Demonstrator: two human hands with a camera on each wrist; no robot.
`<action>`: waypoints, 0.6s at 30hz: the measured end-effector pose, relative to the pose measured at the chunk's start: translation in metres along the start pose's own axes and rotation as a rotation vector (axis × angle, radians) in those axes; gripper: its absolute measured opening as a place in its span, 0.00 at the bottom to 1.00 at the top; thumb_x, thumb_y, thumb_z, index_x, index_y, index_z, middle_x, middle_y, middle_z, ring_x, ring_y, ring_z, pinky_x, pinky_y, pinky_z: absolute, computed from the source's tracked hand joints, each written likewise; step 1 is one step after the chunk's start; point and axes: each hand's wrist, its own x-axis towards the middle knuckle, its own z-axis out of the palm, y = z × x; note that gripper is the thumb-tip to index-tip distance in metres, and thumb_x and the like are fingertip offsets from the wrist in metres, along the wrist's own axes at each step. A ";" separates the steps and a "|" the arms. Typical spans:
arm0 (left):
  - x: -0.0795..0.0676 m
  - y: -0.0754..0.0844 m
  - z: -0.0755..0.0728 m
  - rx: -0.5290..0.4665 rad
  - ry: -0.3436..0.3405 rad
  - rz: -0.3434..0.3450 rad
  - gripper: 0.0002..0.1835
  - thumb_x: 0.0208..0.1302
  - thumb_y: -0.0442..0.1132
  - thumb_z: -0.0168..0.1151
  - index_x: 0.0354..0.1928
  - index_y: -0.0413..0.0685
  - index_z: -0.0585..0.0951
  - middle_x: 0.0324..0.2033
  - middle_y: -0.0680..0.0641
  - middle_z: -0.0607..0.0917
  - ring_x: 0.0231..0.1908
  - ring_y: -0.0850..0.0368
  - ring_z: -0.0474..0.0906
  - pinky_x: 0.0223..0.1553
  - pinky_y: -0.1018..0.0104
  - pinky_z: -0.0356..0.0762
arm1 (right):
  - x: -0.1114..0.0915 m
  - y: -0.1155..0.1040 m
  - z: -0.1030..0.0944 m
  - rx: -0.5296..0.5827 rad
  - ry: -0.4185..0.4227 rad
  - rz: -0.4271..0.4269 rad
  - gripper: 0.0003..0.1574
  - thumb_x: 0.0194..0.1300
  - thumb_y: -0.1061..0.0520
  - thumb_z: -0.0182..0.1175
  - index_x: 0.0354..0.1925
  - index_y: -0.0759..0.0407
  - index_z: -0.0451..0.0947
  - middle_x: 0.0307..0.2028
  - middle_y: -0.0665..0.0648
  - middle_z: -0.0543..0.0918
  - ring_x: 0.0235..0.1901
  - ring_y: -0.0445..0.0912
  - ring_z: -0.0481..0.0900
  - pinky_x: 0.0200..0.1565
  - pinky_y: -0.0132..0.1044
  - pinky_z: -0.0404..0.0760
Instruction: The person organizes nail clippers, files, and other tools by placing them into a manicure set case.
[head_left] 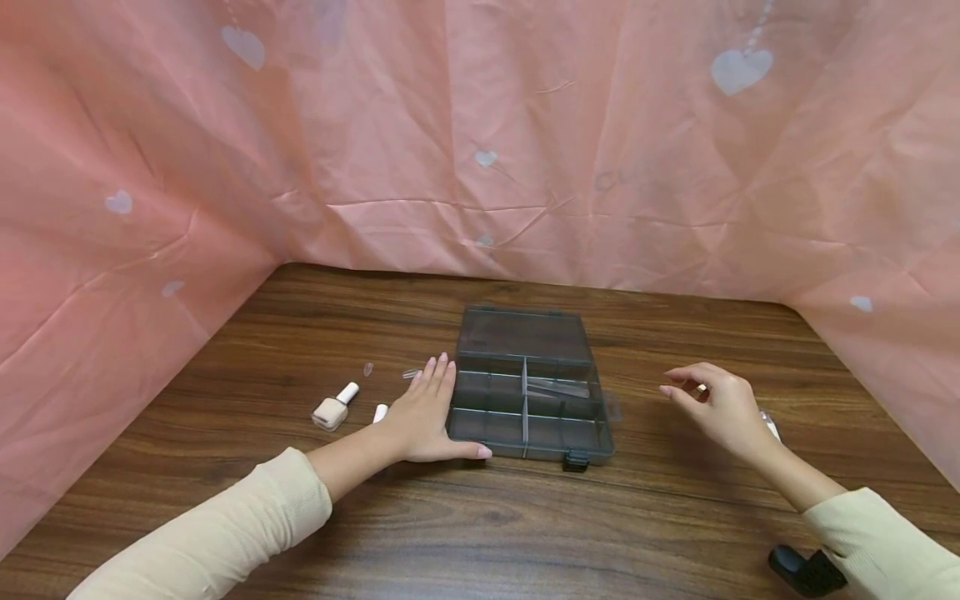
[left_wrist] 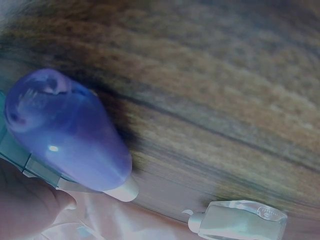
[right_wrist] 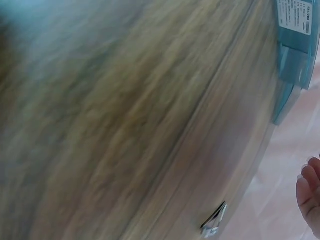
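Observation:
A dark see-through compartment box (head_left: 487, 429) lies with its lid (head_left: 525, 333) raised back. My left hand (head_left: 423, 417) rests against its left side, fingers straight and thumb stretched along the front edge. In the box's rear right compartment lie flat clear strips (head_left: 558, 389). Beside my left wrist, a purple bottle (left_wrist: 70, 130) with a white cap shows in the left wrist view; in the head view my arm hides most of it. My right hand (head_left: 716, 404) hovers right of the box, its fingers loosely bent, thumb and fingertips apart, with nothing seen between them.
A pale nail polish bottle (head_left: 330, 412) with a white cap lies left of my left hand. Small clear nail-like pieces (head_left: 367, 368) sit behind it. A shiny small object (right_wrist: 214, 222) is near my right wrist. A black object (head_left: 806, 571) lies by my right sleeve. Pink cloth (head_left: 525, 150) surrounds the table.

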 end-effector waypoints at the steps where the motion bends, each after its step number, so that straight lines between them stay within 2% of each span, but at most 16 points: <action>1: 0.000 0.000 0.000 0.000 -0.003 -0.001 0.68 0.43 0.79 0.52 0.72 0.37 0.40 0.72 0.37 0.38 0.73 0.45 0.33 0.72 0.54 0.40 | -0.002 0.001 -0.001 -0.001 0.001 -0.001 0.10 0.50 0.65 0.68 0.34 0.65 0.83 0.28 0.60 0.84 0.23 0.25 0.67 0.23 0.20 0.68; 10: -0.001 0.001 -0.001 -0.003 -0.010 0.003 0.66 0.44 0.78 0.53 0.71 0.36 0.42 0.72 0.36 0.39 0.72 0.44 0.34 0.72 0.53 0.40 | -0.014 0.015 -0.012 -0.027 0.021 0.045 0.10 0.49 0.64 0.68 0.34 0.65 0.83 0.28 0.59 0.84 0.24 0.22 0.66 0.24 0.18 0.66; 18: 0.000 0.000 -0.001 -0.008 -0.002 0.004 0.67 0.44 0.78 0.53 0.71 0.35 0.42 0.72 0.36 0.39 0.72 0.44 0.34 0.72 0.53 0.40 | -0.025 0.034 -0.024 -0.059 -0.026 0.114 0.11 0.52 0.61 0.68 0.35 0.66 0.82 0.29 0.62 0.83 0.23 0.22 0.65 0.22 0.23 0.68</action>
